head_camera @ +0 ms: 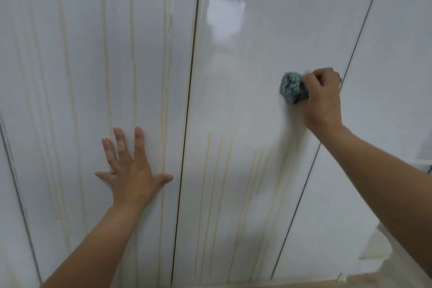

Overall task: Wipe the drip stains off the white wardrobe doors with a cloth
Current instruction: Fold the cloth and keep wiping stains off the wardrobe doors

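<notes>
**White gloss doors: stain, hand and cloth positions**

White, glossy wardrobe doors fill the view, divided by dark vertical seams. A narrow far-left panel (9,194) ends at a dark seam.

1. Left door (77,54): yellowish drip stains (133,65) run down it in several long vertical streaks, from the top of the view to below wrist level. The heaviest streak lies just beside the door's right edge.
2. Left hand (131,170): it rests flat on the lower part of the left door, fingers straight and spread, thumb pointing toward the centre seam. It holds nothing. Two streaks pass under or beside the fingers.
3. Centre seam (189,100): a dark gap running the full height, with the thumb tip near it but apart from it.
4. Middle door (245,65): the upper part shows plain gloss with a bright light reflection (225,18). Lower streaks (218,182) start below cloth level and run to the bottom edge.
5. Cloth (289,86): a bunched blue-grey wad pressed against the middle door, near its right edge, with plain surface to its left and above.
6. Right hand (323,98): fingers are curled tightly round the cloth, knuckles close to the right seam (350,58).
7. Right door (397,65): plain white surface.
</notes>
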`<state>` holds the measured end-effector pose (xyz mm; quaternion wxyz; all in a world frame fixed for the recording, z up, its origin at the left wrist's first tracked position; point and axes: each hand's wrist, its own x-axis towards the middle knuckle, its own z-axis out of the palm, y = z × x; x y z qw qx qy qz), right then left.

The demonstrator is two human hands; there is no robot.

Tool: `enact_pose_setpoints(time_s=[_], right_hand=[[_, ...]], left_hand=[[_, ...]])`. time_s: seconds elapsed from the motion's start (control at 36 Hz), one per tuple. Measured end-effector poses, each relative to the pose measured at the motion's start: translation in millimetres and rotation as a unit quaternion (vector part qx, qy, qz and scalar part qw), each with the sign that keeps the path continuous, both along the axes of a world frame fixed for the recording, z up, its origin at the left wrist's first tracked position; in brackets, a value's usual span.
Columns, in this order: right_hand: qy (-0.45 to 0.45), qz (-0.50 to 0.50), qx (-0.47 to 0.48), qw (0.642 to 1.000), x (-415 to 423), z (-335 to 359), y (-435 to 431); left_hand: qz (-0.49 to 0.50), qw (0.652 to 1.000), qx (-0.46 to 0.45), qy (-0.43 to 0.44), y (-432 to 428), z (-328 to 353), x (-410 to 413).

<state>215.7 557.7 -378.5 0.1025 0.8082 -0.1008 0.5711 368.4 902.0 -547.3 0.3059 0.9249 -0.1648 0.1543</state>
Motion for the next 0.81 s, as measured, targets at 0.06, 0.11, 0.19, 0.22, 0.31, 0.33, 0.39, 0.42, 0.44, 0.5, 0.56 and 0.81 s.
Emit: enact_pose_setpoints(time_s=[0.06,0.11,0.19,0.22,0.31,0.33,0.39,0.42,0.44,0.5,0.56,0.81], right_hand=[[-0.031,0.006,0.063,0.997,4.3,-25.8,2.4],[-0.026,-0.003,0.08,0.996,8.6,-60.2,-0.4],[0.034,0.019,0.073,0.997,4.8,-97.5,-2.4],[0.06,0.024,0.056,0.996,1.7,-100.3,-2.4],[0.135,0.033,-0.028,0.99,-7.1,-79.7,-12.5],[0.144,0.037,-0.059,0.987,-8.5,-66.6,-17.9],[0.109,0.036,-0.072,0.991,-11.9,-35.5,-26.4],[0.073,0.036,-0.044,0.996,-12.3,-21.2,-27.8],[0.033,0.037,-0.005,0.999,-12.0,-8.9,-27.6],[-0.037,0.038,0.075,0.996,-8.0,4.2,-24.5],[-0.083,0.033,0.142,0.986,-1.2,1.9,-16.1],[0.155,0.048,0.03,0.986,-6.0,-139.2,-2.1]], left_hand=[[0.0,1.0,0.0,0.001,-0.5,0.5,0.3],[-0.001,1.0,-0.001,0.001,-0.6,0.2,0.3],[0.0,1.0,-0.005,0.005,-0.6,-0.7,0.4],[-0.001,1.0,-0.005,0.005,-0.8,-0.1,0.3],[-0.003,1.0,-0.003,0.003,-0.7,-0.9,0.5],[-0.004,1.0,-0.005,0.002,-0.4,-0.7,1.1],[-0.004,1.0,-0.008,-0.001,-1.5,-1.4,1.0],[-0.003,1.0,-0.008,-0.002,-0.9,-2.1,1.2],[-0.002,1.0,-0.009,-0.003,-0.8,-2.5,1.0],[-0.002,1.0,-0.006,-0.002,-0.9,-1.9,0.3],[-0.002,1.0,-0.005,-0.003,-0.3,-1.3,0.1],[-0.003,1.0,-0.013,0.002,-0.9,-1.0,-0.9]])
